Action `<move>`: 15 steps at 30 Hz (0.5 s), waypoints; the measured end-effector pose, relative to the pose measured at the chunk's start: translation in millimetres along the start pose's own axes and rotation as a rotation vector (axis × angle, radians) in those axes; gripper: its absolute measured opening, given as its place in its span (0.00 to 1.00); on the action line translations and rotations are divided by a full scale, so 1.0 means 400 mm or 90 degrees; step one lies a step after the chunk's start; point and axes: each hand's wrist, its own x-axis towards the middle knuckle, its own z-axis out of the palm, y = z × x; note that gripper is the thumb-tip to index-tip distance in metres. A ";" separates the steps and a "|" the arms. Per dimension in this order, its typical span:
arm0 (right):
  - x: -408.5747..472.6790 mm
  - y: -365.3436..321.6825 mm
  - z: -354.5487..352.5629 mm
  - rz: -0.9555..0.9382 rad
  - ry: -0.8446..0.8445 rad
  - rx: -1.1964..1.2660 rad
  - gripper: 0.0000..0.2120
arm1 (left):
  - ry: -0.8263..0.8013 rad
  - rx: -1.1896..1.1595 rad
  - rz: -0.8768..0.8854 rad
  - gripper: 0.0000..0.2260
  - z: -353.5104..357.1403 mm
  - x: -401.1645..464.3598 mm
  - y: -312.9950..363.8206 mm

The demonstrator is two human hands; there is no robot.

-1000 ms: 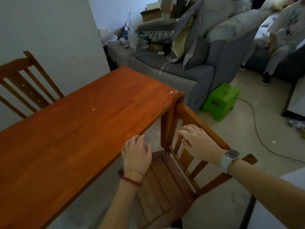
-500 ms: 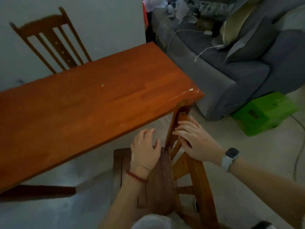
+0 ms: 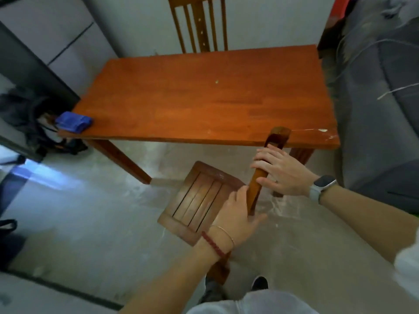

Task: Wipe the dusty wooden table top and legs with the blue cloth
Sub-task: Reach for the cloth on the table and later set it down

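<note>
Gripping a chair (image 3: 199, 200) beside the table (image 3: 204, 98) edge, both hands (image 3: 283, 175).

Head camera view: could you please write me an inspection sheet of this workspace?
Surface: wooden table, bare top, pale speck mid-top, chipped near-right corner.
Job's things: blue cloth folded on the near-left corner, untouched.
Clutter: chair by the near edge; second chair beyond the table.
Grips: left hand on the seat's back edge; right hand grips the backrest.
Cables: white cable on grey sofa.
Surroundings: dark bag on floor, left.
</note>
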 end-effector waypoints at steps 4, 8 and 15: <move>-0.002 0.015 -0.014 -0.038 -0.034 -0.035 0.32 | 0.069 0.076 -0.038 0.23 0.047 0.014 -0.008; -0.005 0.016 -0.020 -0.058 -0.040 -0.038 0.33 | 0.085 0.115 -0.017 0.21 0.050 0.016 -0.009; 0.000 -0.016 -0.010 -0.056 0.006 -0.048 0.34 | 0.020 0.181 0.059 0.25 -0.014 0.003 -0.056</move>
